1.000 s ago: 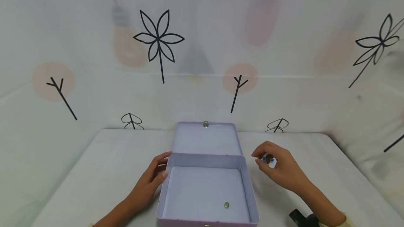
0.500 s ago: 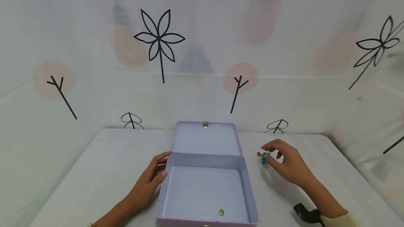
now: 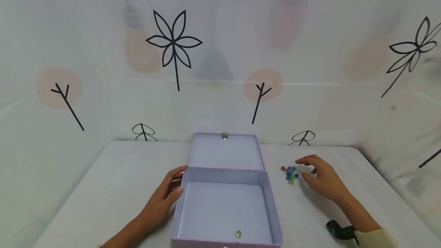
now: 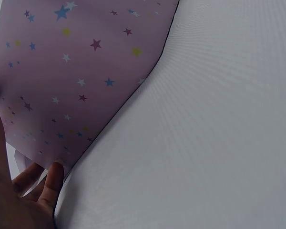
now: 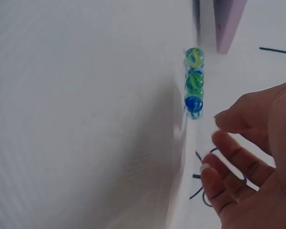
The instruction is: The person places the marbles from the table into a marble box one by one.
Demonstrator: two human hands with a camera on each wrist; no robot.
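A lilac metal box (image 3: pixel 225 209) stands with its lid (image 3: pixel 225 151) folded back. One green marble (image 3: pixel 238 234) lies on its floor by the front wall. My left hand (image 3: pixel 159 198) rests against the box's left side, its fingers touching the outer wall near the back corner; in the left wrist view that wall (image 4: pixel 81 71) is pink with coloured stars. Several glass marbles (image 3: pixel 289 174), blue, green and one orange-red, cluster on the table right of the box. Just right of them hovers my right hand (image 3: pixel 324 177), thumb and fingers apart, nothing between them.
A white cloth covers the table (image 3: pixel 138 171). Behind it hangs a pale curtain (image 3: pixel 220 102) with plant drawings. A dark strap-like device (image 3: pixel 341 230) sits by my right wrist.
My right hand has drawn back to the right from over the marbles, leaving them uncovered. The green marble in the box has rolled forward and left. My left hand has stayed put.
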